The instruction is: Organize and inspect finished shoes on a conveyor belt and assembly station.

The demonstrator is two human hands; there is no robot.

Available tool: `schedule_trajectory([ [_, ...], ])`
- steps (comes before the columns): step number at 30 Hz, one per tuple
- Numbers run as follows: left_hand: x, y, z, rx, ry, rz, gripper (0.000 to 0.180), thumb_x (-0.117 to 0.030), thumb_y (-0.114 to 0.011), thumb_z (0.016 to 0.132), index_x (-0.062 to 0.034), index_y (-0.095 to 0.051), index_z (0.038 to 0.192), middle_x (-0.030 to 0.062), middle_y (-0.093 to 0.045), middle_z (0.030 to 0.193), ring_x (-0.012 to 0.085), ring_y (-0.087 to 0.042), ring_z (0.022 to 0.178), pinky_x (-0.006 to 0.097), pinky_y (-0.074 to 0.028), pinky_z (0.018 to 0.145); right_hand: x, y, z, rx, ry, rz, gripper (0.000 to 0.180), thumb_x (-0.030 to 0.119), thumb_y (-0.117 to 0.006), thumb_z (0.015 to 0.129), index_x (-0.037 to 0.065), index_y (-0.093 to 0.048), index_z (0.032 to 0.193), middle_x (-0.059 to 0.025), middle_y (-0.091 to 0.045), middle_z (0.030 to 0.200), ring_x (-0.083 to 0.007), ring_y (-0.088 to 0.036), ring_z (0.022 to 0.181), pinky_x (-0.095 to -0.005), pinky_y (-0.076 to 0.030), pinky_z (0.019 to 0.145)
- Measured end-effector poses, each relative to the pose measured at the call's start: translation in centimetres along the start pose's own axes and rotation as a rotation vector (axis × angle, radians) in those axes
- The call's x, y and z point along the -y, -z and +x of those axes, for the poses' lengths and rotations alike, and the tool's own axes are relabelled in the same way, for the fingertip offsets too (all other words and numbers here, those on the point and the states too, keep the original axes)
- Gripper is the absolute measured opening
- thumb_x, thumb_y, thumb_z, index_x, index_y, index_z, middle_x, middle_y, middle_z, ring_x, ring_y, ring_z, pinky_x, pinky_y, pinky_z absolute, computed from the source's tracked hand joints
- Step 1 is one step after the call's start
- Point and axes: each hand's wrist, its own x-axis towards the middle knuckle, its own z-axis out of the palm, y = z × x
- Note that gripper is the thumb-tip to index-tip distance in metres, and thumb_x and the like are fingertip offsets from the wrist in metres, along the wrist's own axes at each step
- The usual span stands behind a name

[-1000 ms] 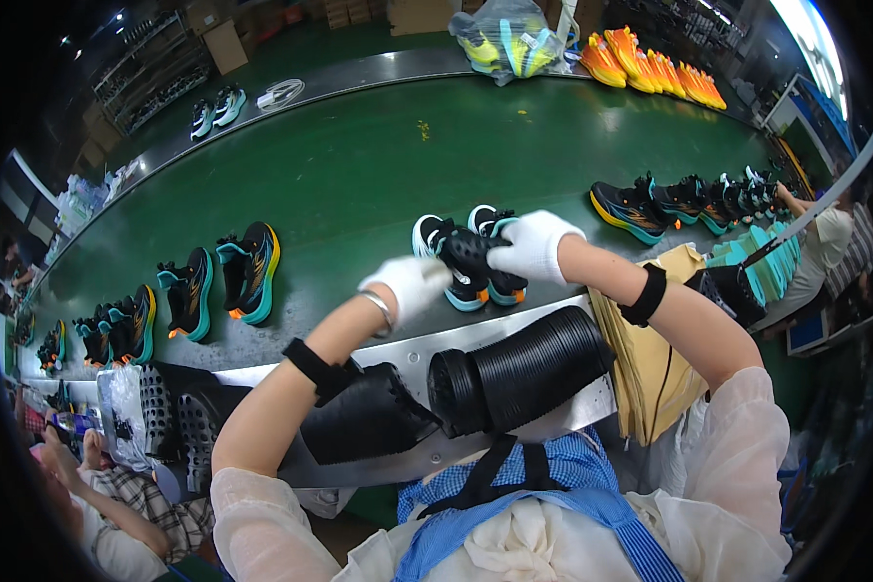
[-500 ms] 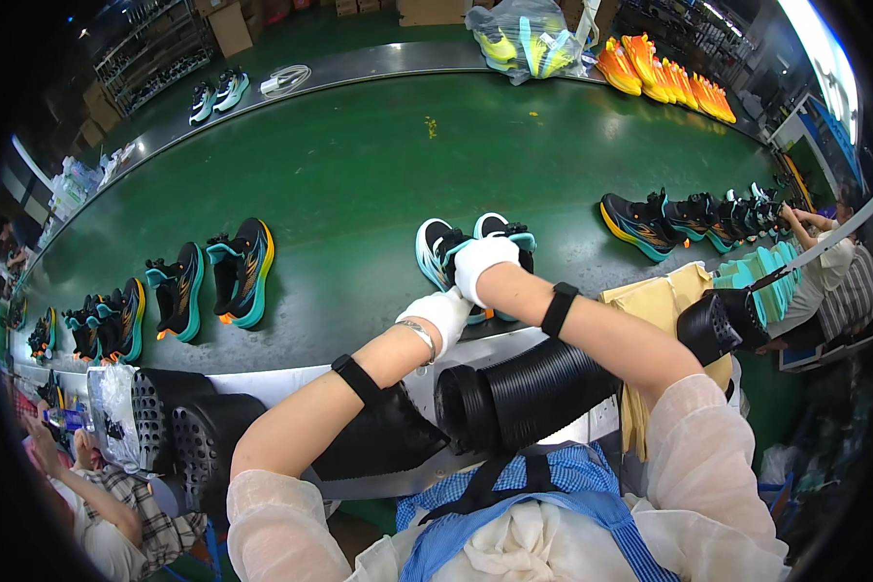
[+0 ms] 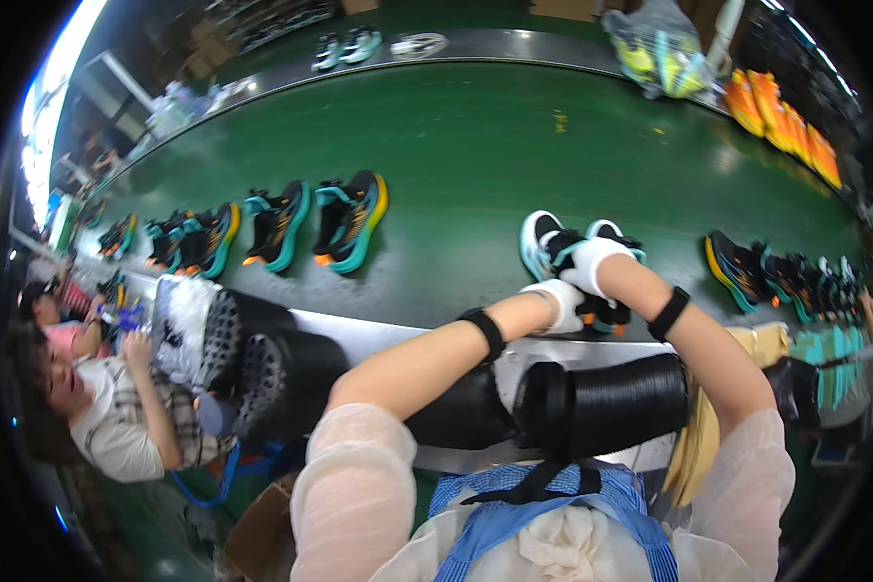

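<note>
A pair of sneakers stands on the green table before me. Its left sneaker (image 3: pixel 537 241) is black with a white toe and teal side; the right sneaker (image 3: pixel 606 231) shows a white toe beside it. My right hand (image 3: pixel 592 266), in a white glove, is closed over the pair's upper part. Just below and left, at the heel end, my left hand (image 3: pixel 559 305), gloved too, is closed against the left sneaker. The two hands nearly touch. Blur and the gloves hide the fingertips and the laces.
Black-and-teal sneakers (image 3: pixel 351 221) line the table (image 3: pixel 436 145) to the left, more dark sneakers (image 3: pixel 737 267) to the right. Black ridged tubes (image 3: pixel 611 403) lie along the near edge. Orange shoes (image 3: pixel 781 116) and a bagged pair (image 3: pixel 660 53) stand far right. A co-worker (image 3: pixel 131 407) sits at left.
The view has swung left, so table, shoes and my arms sit further right in the picture. Both hands stay at the same pair of sneakers. A seated co-worker shows more fully at left.
</note>
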Motion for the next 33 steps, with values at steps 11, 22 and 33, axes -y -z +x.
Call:
schedule_trajectory([
  [11, 3.3, -1.4, 3.6, 0.143, -0.060, 0.297, 0.048, -0.046, -0.052, 0.081, -0.0121, -0.068, 0.110, 0.0099, -0.063, 0.117, 0.0259, -0.057, 0.112, 0.034, -0.042, 0.099, 1.0, -1.8, 4.1, 0.067, 0.054, -0.270, 0.029, 0.030, -0.051, 0.087, 0.010, -0.072, 0.093, -0.0154, -0.069, 0.097, -0.0300, -0.066, 0.091, -0.0388, -0.051, 0.080],
  [22, 3.9, -2.7, 6.5, 0.118, -0.048, 0.161, 0.043, -0.038, -0.058, 0.082, -0.0152, -0.061, 0.118, 0.0090, -0.056, 0.128, 0.0260, -0.051, 0.118, 0.032, -0.038, 0.103, 0.0, -2.2, 4.2, -0.009, -0.006, -0.157, 0.028, 0.026, -0.052, 0.086, 0.010, -0.072, 0.097, -0.0143, -0.069, 0.101, -0.0301, -0.065, 0.096, -0.0392, -0.051, 0.082],
  [33, 0.1, 1.0, 0.1, 0.091, 0.184, 0.235, 0.043, -0.038, -0.059, 0.079, -0.0071, -0.066, 0.108, 0.0139, -0.068, 0.102, 0.0335, -0.064, 0.094, 0.039, -0.051, 0.082, -1.1, 5.8, -13.7, -0.145, 0.094, -0.033, 0.030, 0.034, -0.051, 0.088, 0.009, -0.066, 0.091, -0.0159, -0.066, 0.088, -0.0344, -0.064, 0.083, -0.0443, -0.051, 0.073],
])
